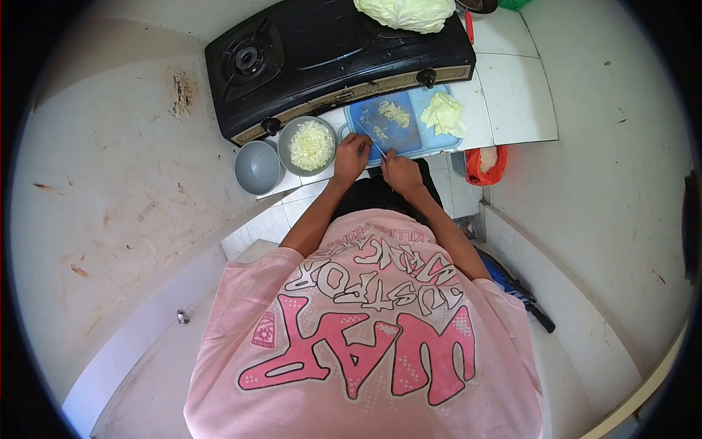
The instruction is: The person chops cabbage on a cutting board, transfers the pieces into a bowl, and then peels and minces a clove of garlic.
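Observation:
My right hand (401, 173) is closed round the handle of a knife (376, 146), whose blade points up and left over the blue cutting board (406, 137). At the board's lower left edge is my left hand (354, 155), fingers bent together close to the blade; what they hold is too small to make out. Shredded cabbage (394, 113) lies on the board, with smaller shreds nearer the knife. Pale cabbage leaves (443, 115) rest on the board's right part. Left of my left hand stands a grey bowl (284, 140) holding chopped cabbage (311, 145).
An empty grey bowl (258, 167) sits at the counter's left end. Behind the board is a black gas stove (322, 55) with a large cabbage (406, 12) on top. A red plastic bag (485, 165) is right of the board, below the counter edge.

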Demonstrator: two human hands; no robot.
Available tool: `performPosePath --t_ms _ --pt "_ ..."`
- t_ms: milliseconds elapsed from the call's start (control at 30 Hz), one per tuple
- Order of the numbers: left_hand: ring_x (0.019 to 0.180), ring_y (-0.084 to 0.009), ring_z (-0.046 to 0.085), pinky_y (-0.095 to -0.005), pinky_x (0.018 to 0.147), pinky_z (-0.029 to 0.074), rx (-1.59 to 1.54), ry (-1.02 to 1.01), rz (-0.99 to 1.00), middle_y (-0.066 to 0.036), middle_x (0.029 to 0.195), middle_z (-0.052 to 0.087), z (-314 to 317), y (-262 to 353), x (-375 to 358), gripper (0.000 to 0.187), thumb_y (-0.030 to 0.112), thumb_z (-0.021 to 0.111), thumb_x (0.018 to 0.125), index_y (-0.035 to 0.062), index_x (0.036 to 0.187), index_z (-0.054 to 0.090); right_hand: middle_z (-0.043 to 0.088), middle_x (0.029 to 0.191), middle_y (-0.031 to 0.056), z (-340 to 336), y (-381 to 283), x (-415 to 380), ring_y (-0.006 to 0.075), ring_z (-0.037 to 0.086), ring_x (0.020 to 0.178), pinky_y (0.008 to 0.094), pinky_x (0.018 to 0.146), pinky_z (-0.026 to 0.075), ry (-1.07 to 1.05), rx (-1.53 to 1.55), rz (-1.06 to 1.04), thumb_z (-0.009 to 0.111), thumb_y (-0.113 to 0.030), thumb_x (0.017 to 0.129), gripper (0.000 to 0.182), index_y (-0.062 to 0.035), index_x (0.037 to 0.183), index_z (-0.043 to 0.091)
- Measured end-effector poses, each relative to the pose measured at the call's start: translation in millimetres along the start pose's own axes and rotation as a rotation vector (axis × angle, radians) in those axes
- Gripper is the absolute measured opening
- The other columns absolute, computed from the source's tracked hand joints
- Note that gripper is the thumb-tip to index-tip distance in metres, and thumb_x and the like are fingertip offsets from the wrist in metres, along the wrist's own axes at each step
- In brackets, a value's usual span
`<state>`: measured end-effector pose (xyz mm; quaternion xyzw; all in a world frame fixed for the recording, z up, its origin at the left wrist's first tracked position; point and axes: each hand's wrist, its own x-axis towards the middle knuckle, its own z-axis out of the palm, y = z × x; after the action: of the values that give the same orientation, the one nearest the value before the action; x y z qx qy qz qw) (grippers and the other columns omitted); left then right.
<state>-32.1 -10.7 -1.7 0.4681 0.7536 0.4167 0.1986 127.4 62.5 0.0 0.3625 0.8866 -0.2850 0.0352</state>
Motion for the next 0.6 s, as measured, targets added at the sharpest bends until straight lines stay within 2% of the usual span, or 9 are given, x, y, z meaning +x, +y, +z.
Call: performPosePath --t_ms 367,600 --pt "0.075 -0.0280 0.071 -0.0369 0.069 0.057 -0.067 0.030 -0.089 -0.016 0.088 0.068 2.4 2.9 -1.1 0.007 0.001 0.071 0.086 -0.0014 0.093 0.072 0.067 0.068 0.0242 -4.0 6.5 -8.1 0.0436 0.069 0.064 0.0532 0.061 0.057 0.006 0.006 0.016 0.052 -0.032 0.101 0.035 0.0014 0.095 0.058" --pt "0.075 -0.0290 0.071 -0.0376 0.069 0.057 -0.030 0.035 -0.050 -0.017 0.087 0.068 3.3 -1.7 -1.4 0.008 0.001 0.071 0.085 -0.0010 0.092 0.072 0.067 0.067 0.0240 -4.3 1.2 -6.4 0.0431 0.069 0.063 0.0528 0.059 0.056 0.005 -0.009 -0.030 0.053 -0.032 0.101 0.034 0.0010 0.095 0.057"
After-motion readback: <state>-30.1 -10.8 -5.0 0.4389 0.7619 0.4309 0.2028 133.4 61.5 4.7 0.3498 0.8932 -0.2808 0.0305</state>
